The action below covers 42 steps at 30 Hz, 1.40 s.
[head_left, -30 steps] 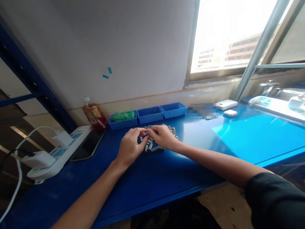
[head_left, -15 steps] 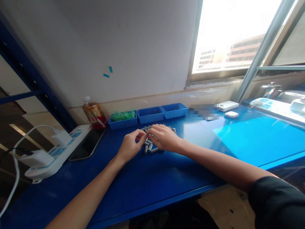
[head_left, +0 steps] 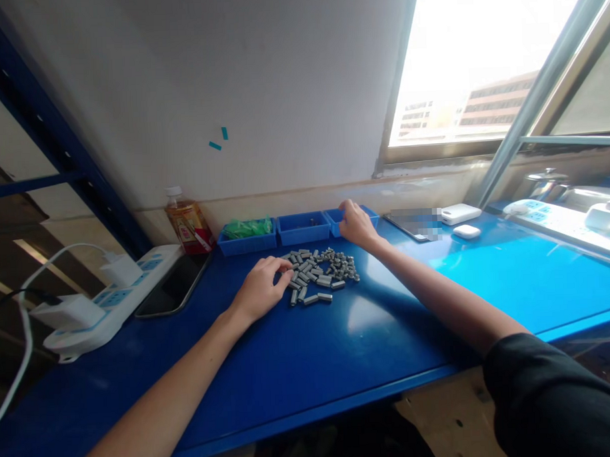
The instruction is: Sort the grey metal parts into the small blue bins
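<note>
Grey metal spacers (head_left: 311,276), short rods by their look, lie in a loose pile on the blue table (head_left: 290,362). Smaller metal pieces (head_left: 342,262), too small to name, are heaped at the pile's right side. My left hand (head_left: 261,287) rests at the pile's left edge, thumb and forefinger apart, with nothing visible between them. Over the right-hand blue bin (head_left: 369,216) is my right hand (head_left: 355,223), its fingers curled together; what they hold is hidden. The middle blue bin (head_left: 304,237) has a few small metal parts inside.
A left blue bin (head_left: 248,244) holds green plastic (head_left: 247,228). Behind the left hand stand a bottle (head_left: 185,223), a phone (head_left: 174,286) and a power strip (head_left: 112,305). At right lie a dark flat device (head_left: 405,226), a white box (head_left: 460,213) and a small white case (head_left: 466,231).
My right hand has left the pile and moved up and right to the right-hand bin, uncovering the metal parts. My left hand stays beside the pile, its thumb and forefinger now apart from the right hand.
</note>
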Each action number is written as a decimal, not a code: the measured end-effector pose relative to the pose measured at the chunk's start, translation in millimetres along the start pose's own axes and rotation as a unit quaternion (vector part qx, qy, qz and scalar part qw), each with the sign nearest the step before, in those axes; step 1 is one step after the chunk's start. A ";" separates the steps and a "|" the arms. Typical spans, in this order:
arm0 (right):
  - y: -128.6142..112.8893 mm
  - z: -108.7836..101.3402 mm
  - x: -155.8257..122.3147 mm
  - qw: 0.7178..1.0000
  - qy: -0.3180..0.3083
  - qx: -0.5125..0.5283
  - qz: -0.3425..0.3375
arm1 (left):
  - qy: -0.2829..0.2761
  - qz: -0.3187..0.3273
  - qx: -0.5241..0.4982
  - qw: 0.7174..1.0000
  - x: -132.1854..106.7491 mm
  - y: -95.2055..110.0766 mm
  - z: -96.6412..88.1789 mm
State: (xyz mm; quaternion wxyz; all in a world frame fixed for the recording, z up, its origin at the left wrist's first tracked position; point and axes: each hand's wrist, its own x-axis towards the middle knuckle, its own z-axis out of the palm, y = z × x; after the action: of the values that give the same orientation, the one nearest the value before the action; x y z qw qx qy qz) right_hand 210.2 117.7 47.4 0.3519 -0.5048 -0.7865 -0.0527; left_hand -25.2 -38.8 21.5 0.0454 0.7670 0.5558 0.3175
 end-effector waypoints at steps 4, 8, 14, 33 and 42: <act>-22.6 11.0 -27.7 0.996 -0.015 0.039 -0.074 | -0.004 -0.005 0.006 1.000 0.6 -2.6 1.7; -43.8 12.7 -39.2 0.990 -0.033 0.053 -0.128 | 0.002 -0.012 0.011 1.000 1.7 -6.1 1.9; -50.7 16.0 -42.3 0.979 -0.092 0.049 -0.173 | 0.013 -0.029 0.022 0.999 6.7 -23.1 4.6; -48.0 17.0 -31.5 0.950 -0.239 0.064 -0.192 | 0.011 -0.086 0.003 0.996 7.5 -22.8 5.8; -54.0 9.5 -36.8 0.964 -0.178 0.094 -0.171 | 0.042 -0.081 0.004 0.996 5.4 -20.0 1.9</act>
State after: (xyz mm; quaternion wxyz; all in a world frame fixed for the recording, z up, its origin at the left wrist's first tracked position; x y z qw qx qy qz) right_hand 169.5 67.9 32.8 0.2376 -0.3283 -0.9127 0.0532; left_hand -39.7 -25.9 13.9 0.0445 0.7055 0.6187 0.3428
